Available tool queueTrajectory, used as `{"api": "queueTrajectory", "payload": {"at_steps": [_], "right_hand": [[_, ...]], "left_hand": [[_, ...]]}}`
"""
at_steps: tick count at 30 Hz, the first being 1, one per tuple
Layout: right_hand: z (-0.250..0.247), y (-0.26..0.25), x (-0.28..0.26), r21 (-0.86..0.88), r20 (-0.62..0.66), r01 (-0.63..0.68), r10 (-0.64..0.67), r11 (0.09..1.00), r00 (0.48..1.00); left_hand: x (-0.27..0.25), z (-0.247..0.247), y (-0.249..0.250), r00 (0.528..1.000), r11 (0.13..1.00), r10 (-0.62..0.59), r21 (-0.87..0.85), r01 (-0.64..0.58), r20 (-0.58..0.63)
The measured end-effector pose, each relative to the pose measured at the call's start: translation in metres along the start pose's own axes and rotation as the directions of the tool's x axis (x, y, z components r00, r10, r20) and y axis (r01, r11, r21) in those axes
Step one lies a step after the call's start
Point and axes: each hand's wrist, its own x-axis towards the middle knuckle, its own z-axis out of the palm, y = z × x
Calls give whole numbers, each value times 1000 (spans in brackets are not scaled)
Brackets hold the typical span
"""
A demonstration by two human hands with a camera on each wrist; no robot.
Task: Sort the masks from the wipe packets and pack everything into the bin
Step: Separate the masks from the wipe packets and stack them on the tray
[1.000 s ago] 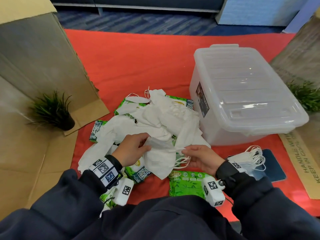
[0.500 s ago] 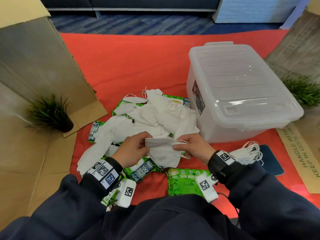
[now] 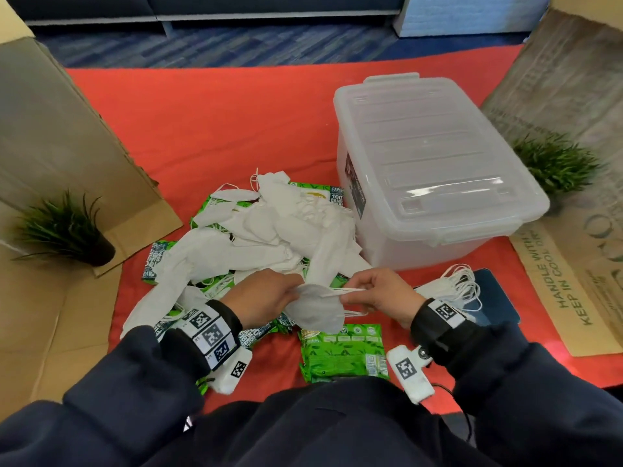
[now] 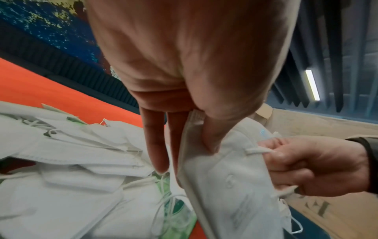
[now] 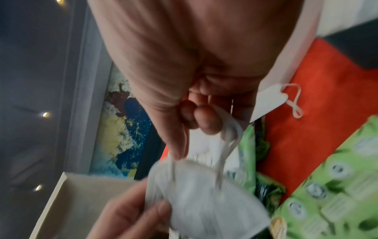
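I hold one white folded mask (image 3: 317, 308) between both hands above the red cloth. My left hand (image 3: 269, 296) pinches its left edge between thumb and fingers (image 4: 210, 139). My right hand (image 3: 377, 294) pinches the mask's ear loops (image 5: 227, 140) and stretches them to the right. Behind my hands lies a heap of white masks (image 3: 263, 237) mixed with green wipe packets (image 3: 313, 197). One green wipe packet (image 3: 344, 352) lies flat just under my hands. The clear bin (image 3: 435, 170) stands at the right with its lid on.
A small stack of masks (image 3: 451, 288) rests on a dark blue pad (image 3: 499, 305) right of my right hand. Potted plants (image 3: 64, 230) (image 3: 556, 163) stand at both sides in front of cardboard walls (image 3: 50, 139). Bare red cloth (image 3: 219, 123) stretches behind the heap.
The mask has come up off the heap toward me. My right hand has shifted from its edge to the ear loops and pulled them out to the right; my left hand still holds the mask.
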Motion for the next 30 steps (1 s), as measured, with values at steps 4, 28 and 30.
{"api": "queueTrajectory", "payload": {"at_steps": [4, 28, 30], "right_hand": [[-62, 7, -23, 60, -11, -37, 38, 997, 999], [-251, 89, -61, -377, -272, -185, 83, 908, 959], [-249, 94, -61, -339, -307, -211, 104, 917, 946]], "left_hand": [[1, -1, -13, 997, 990, -73, -126, 71, -13], [162, 114, 212, 997, 999, -39, 13, 40, -63], [163, 116, 214, 992, 996, -80, 17, 82, -93]]}}
